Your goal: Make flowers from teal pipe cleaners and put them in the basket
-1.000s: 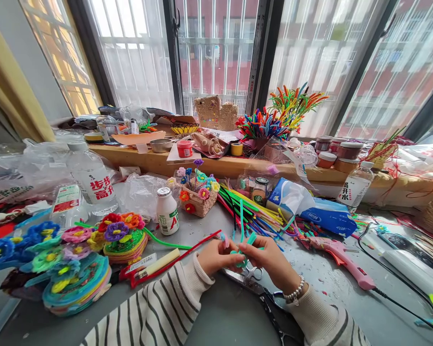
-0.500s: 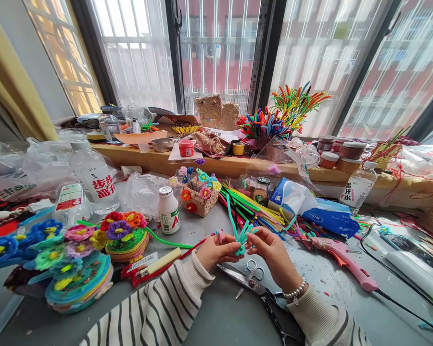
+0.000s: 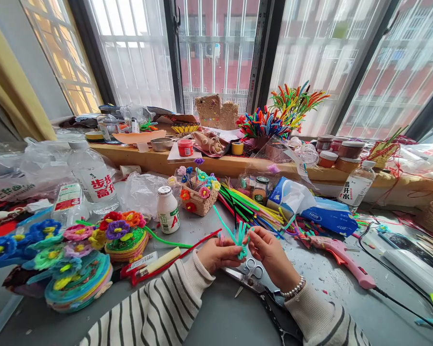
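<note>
A turquoise pipe cleaner point(image 3: 241, 235), bent into several upright loops with a curled lower part, is between my two hands above the table. My left hand point(image 3: 219, 253) pinches its base between thumb and fingers. At its right side my right hand point(image 3: 270, 252) is closed in a pinch on one of its strands. One long free end slants up and left towards the flower basket. Below the hands lie small scissors point(image 3: 253, 269) with silver handles and larger scissors point(image 3: 265, 292) with black handles, their blades partly hidden by the left hand.
Left are pipe-cleaner flowers point(image 3: 118, 229) on coiled bases, a white bottle point(image 3: 168, 211) and a water bottle point(image 3: 94, 180). Ahead stand a small flower basket point(image 3: 200, 202) and a pile of pipe cleaners point(image 3: 250, 206). A pink glue gun point(image 3: 342, 257) with a cord lies right.
The turquoise pipe cleaner has turned in my fingers: its long free end now leans further left and its loops stand closer together. Both hands stay in nearly the same place.
</note>
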`<action>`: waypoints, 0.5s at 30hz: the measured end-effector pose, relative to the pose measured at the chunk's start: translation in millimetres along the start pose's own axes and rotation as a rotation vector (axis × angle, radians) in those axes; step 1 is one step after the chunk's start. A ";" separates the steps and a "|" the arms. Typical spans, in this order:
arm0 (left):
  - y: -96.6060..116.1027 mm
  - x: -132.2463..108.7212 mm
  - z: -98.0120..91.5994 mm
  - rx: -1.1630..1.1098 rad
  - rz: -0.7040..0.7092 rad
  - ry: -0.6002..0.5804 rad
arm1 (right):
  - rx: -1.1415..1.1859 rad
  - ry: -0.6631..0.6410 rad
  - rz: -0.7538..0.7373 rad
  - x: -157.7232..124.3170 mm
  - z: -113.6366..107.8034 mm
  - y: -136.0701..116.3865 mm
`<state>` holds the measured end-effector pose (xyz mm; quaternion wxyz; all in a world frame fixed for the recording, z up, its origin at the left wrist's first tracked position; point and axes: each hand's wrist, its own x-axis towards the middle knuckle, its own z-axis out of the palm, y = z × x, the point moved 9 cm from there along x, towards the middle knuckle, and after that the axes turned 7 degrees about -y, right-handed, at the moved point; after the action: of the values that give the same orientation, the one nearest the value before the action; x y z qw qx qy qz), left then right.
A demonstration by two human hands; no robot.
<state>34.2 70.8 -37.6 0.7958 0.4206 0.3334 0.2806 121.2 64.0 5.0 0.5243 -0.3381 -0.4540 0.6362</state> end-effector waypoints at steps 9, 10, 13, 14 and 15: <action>-0.4 -1.9 -1.5 -0.019 0.017 0.078 | -0.179 0.011 -0.109 0.5 -4.1 -8.9; 0.1 -2.1 -2.3 -0.031 0.024 0.084 | -0.221 0.034 -0.135 0.2 -6.2 -11.3; 2.0 -2.6 -2.3 -0.057 0.040 0.085 | -0.376 0.124 -0.223 -2.0 -12.9 -19.1; 2.9 -2.7 -1.7 -0.055 0.048 0.084 | -0.428 0.146 -0.244 -2.8 -14.1 -20.8; 3.7 -2.9 -1.1 -0.051 0.059 0.086 | -0.472 0.157 -0.256 -3.2 -14.5 -21.7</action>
<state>30.9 71.0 -34.0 0.7826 0.3971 0.3476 0.3302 142.9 64.9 19.9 0.5408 -0.4387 -0.5867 0.4133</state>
